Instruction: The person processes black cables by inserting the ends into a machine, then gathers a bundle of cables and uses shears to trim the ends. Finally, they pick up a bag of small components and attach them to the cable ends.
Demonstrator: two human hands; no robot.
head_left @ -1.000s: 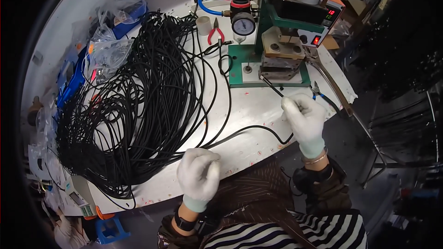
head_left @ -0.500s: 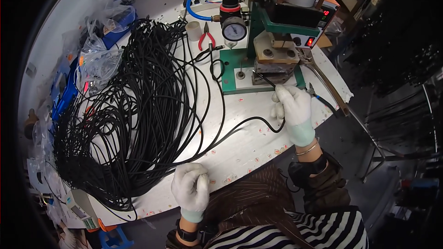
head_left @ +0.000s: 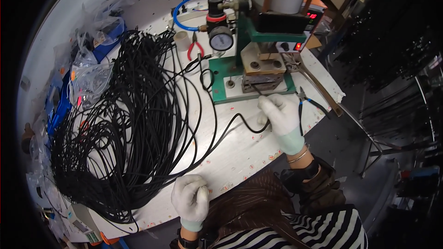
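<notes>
In my right hand (head_left: 280,114), gloved in white, a black cable (head_left: 253,131) is pinched between thumb and fingers. Its short front end points up toward the metal die block (head_left: 263,82) of a green bench press (head_left: 224,96); whether the tip is inside the die or in front of it I cannot tell. Behind the hand the cable loops left to a large heap of black cables (head_left: 147,120). My left hand (head_left: 190,198), also gloved, is curled closed by the table's front edge, below the cables. Nothing sticks out of its fingers.
Cutters with blue-black handles (head_left: 314,103) lie right of my right hand. Red-handled pliers (head_left: 196,50) and a tape roll (head_left: 182,40) lie behind the heap. A pressure gauge (head_left: 221,39) stands beside the press. Plastic bags (head_left: 92,83) line the left side.
The whole view has shifted, so the table and press sit lower and further left. My right hand and the cable end are slightly closer to the die. The left hand stays curled.
</notes>
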